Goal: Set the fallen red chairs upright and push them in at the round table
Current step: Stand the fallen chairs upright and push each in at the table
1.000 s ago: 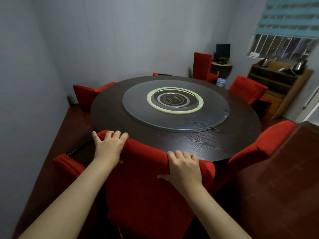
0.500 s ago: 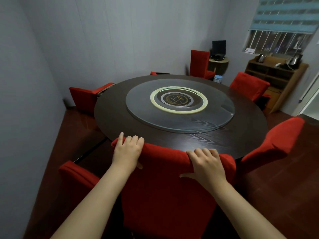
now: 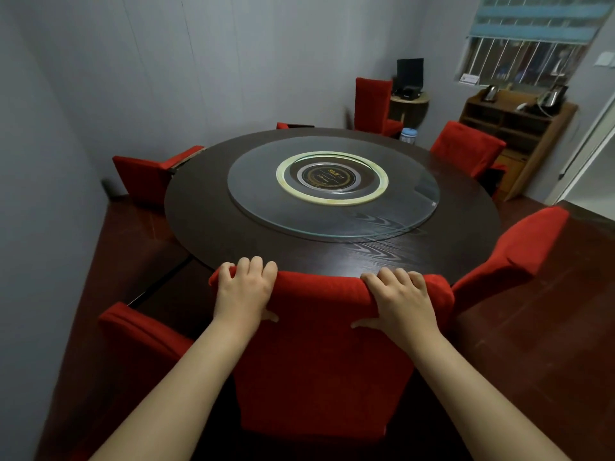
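The top of the upright red chair (image 3: 319,361) is gripped by left hand (image 3: 244,291) and right hand (image 3: 401,302), fingers curled over it. The chair back is seen at the round table (image 3: 206,207) edge.

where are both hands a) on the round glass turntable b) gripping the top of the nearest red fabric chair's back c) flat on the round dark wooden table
b: the left hand and right hand both curl fingers over the top edge of the nearest red fabric chair.
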